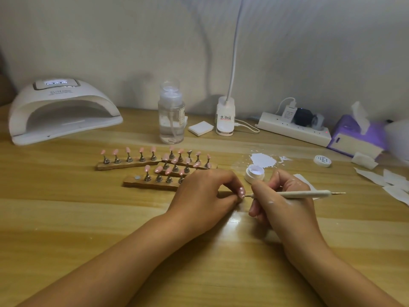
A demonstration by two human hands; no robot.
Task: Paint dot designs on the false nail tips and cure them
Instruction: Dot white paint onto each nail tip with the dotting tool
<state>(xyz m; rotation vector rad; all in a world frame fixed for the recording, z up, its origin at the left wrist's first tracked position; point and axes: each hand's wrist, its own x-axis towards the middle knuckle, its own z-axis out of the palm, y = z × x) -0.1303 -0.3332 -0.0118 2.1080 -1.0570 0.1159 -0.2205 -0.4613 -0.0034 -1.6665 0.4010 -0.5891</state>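
Pale wood desk (66,218) fills my view, set against a plain grey wall. On my feed the left hand (203,196) rests near the middle of the desk, fingers curled, pinching a pink nail (241,192) that carries white dots. The right hand (285,198) sits just beside it and grips a dotting tool (303,194) like a pen. The tool's fine point is at the nail's lower edge, touching or nearly so; I cannot tell which. Its other end sticks out to the right. Just behind the hands stands an open jar (255,172) of white paint, and behind that I see a white patch (264,160) with splatter round it. Left of the jar lie wooden racks (124,166), three as far as I can make out, overlapping one another, with pink tips (147,168) standing on small metal pegs. The left hand hides part of the front rack, which has one bare round spot at its left end. Far back on the left sits the curing lamp (64,111), white and domed, display lit, mouth facing me. To its right I see a clear pump bottle (171,116), a stack of white pads (200,128), a clip light's base (225,117) with a cable, a power strip (294,129) with plugs, and a purple tissue box (356,138). A small round lid (322,161) lies near the box, and paper scraps (394,185) litter the right edge.
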